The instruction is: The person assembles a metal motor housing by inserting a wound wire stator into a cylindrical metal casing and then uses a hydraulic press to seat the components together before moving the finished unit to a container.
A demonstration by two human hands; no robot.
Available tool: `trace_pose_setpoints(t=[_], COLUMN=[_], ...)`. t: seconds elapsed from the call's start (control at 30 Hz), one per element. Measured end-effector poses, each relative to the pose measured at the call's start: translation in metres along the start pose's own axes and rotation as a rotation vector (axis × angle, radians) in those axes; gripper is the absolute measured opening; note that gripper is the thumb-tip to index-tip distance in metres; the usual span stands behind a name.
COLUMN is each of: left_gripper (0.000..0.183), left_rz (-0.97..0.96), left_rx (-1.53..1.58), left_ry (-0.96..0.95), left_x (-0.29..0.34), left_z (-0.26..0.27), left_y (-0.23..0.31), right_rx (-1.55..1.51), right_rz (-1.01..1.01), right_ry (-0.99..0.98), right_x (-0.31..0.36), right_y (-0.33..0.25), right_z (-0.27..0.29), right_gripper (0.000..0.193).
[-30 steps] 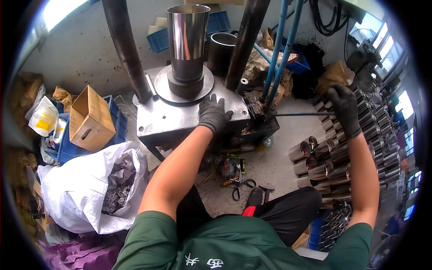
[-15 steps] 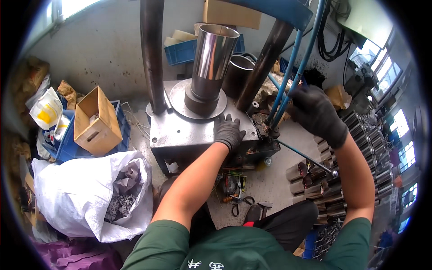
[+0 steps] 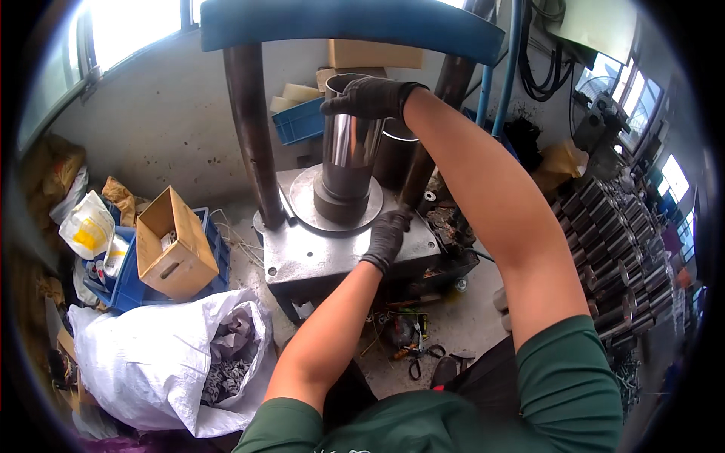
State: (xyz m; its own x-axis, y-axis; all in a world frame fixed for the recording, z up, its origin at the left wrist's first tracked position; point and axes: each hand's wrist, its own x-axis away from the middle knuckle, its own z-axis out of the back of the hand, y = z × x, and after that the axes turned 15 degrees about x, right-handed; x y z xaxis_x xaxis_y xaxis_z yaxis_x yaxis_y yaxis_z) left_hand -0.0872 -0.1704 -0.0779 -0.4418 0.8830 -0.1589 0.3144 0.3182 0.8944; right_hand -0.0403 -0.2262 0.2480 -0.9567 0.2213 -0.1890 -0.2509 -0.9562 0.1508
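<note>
A shiny metal cylinder (image 3: 352, 142), hollow at the top, stands upright on a dark round base (image 3: 341, 198) over a round steel plate (image 3: 303, 198). These rest on the metal bed (image 3: 302, 266) of a press with a blue crossbeam (image 3: 355, 24). My right hand (image 3: 370, 98), in a dark glove, grips the cylinder's upper end and covers part of its rim. My left hand (image 3: 387, 240), also gloved, is at the bed's right side, by the plate's edge and the foot of the right post (image 3: 418, 181). Its fingers are curled; what they hold, if anything, is hidden.
Left stand a cardboard box (image 3: 177, 249) on a blue crate (image 3: 219, 260) and a white sack (image 3: 151, 355) of metal scraps. Behind the cylinder is a dark tube (image 3: 396, 155). Many metal cylinders (image 3: 615, 241) are stacked at right. Scissors (image 3: 423, 361) lie on the floor.
My right hand has left the blue pipes and lever at right and moved left onto the cylinder's top. My left hand has shifted slightly right, its fingers now curled. The view has tilted up.
</note>
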Motion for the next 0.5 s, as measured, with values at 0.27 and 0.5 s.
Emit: trace_pose_setpoints(t=[0.27, 0.5], left_gripper=[0.033, 0.022], left_rz=[-0.225, 0.004], left_rx=[0.589, 0.576], left_ry=[-0.222, 0.009], left_x=[-0.013, 0.031], left_z=[0.024, 0.006], left_y=[0.026, 0.039], right_rx=[-0.269, -0.747], right_rz=[-0.132, -0.183], right_ry=[-0.308, 0.318], right_x=[0.132, 0.297], right_y=[-0.005, -0.032], right_z=[0.003, -0.142], right_gripper=[0.031, 0.035])
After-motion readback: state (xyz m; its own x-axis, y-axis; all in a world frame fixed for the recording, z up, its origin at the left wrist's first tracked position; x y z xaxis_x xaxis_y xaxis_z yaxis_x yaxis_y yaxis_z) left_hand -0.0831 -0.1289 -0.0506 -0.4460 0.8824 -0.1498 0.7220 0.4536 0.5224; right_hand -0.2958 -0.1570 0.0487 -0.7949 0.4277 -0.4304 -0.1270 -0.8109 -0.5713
